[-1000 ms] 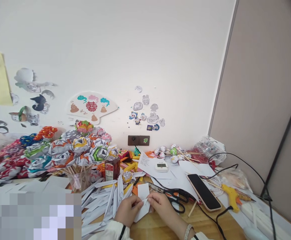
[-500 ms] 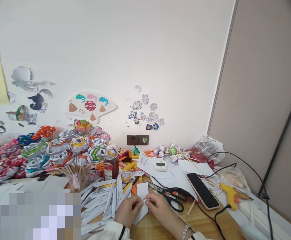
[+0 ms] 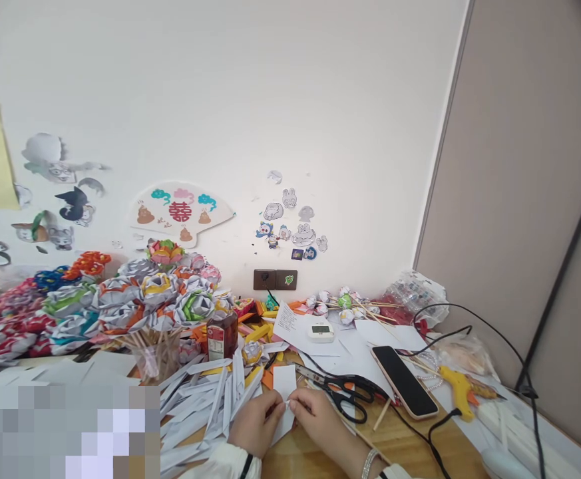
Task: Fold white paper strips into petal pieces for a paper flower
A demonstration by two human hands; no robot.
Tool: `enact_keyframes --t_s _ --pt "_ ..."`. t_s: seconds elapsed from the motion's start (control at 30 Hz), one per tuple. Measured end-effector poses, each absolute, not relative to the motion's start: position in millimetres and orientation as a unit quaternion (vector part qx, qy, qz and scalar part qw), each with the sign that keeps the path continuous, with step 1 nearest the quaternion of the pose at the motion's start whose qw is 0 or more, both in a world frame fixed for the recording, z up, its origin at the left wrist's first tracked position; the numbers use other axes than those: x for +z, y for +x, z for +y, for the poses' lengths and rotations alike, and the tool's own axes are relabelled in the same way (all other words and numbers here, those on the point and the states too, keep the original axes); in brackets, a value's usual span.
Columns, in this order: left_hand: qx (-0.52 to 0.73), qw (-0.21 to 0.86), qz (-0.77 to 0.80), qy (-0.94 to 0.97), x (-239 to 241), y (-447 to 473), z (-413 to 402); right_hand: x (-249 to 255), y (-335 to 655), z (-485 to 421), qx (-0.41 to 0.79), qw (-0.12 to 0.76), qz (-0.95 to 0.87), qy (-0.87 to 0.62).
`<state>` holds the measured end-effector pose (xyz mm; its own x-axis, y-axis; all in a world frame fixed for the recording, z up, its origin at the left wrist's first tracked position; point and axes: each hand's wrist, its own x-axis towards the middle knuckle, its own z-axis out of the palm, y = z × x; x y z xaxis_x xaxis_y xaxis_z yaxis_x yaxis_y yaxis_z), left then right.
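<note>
A small white piece of paper is pinched between the fingertips of both my hands, low in the middle of the view. My left hand grips it from the left with thumb and forefinger together. From the other side my right hand, with a sparkling bracelet at the wrist, closes on the same piece. Under and beyond the fingers shows a white paper strip. Black-handled scissors lie just right of my right hand. To the left spreads a heap of folded white paper strips.
Paper flowers stand in a clear cup at the left, near a dark red bottle. On the right are a phone, a yellow glue gun and its cable. A white timer rests on papers at the back.
Both hands stay in nearly the same place, still pinching the paper. The fingertips have shifted only slightly around it.
</note>
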<state>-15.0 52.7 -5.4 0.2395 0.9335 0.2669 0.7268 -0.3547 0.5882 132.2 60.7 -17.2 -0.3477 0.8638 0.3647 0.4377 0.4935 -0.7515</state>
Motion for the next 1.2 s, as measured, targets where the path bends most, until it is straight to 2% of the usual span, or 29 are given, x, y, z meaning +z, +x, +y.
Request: enact_keyframes --t_s 0.13,0.67,1.2 --pt "0.294 0.166 0.539 0.771 -2.5 -13.0 49.0 -17.6 131.7 60.7 0.243 0.385 -0.780 -0.429" --pt "0.323 0.193 0.528 0.761 -7.4 -12.9 52.3 -19.9 131.5 62.2 0.240 0.392 -0.781 -0.424" --pt "0.339 0.219 0.511 0.759 -8.9 -12.9 53.3 -23.0 132.2 66.2 0.281 0.411 -0.759 -0.420"
